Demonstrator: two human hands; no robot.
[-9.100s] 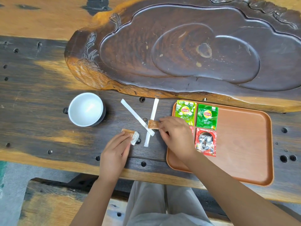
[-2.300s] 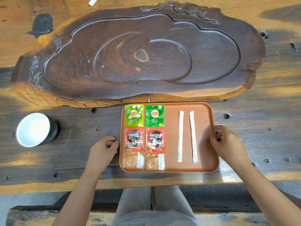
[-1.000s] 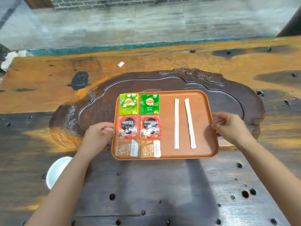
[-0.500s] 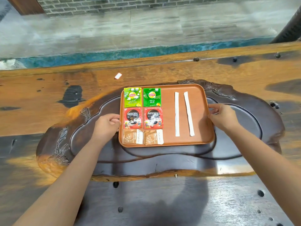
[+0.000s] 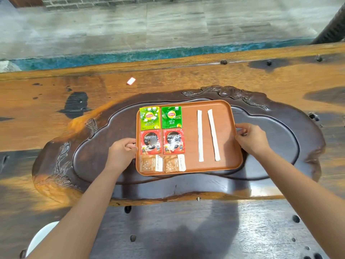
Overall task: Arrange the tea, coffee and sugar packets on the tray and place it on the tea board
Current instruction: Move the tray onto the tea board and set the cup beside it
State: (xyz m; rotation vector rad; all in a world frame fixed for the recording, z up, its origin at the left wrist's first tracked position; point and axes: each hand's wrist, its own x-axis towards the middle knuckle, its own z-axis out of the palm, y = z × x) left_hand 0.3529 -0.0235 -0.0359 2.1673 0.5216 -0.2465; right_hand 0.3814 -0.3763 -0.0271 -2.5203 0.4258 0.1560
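On the dark carved wooden tea board (image 5: 280, 146), within its sunken middle, the orange-brown rectangular tray (image 5: 190, 143) is being held by both short edges. The left hand (image 5: 121, 152) is being curled around the tray's left rim, its grip clenched on that edge beside the red coffee packets; the right hand (image 5: 250, 139) is being closed on the right rim in the same way, thumb over the lip. Whether the tray is being rested fully on the board or kept slightly raised cannot be told. Six packets are being displayed in two columns on the tray's left half: two green Lipton tea packets (image 5: 160, 117) at the far end, two red Nescafé coffee packets (image 5: 162, 141) in the middle, and two brown-and-white sugar packets (image 5: 162, 163) nearest the person. Two long white paper stick sachets (image 5: 207, 135) are being shown lying nearly parallel on the right half, apart from each other. The board is being carried by a broad, weathered wooden desk (image 5: 46, 113), where a small white scrap (image 5: 131, 81) is lying beyond the board and a white cup (image 5: 39, 238) is partly hidden behind the left forearm at the near left.
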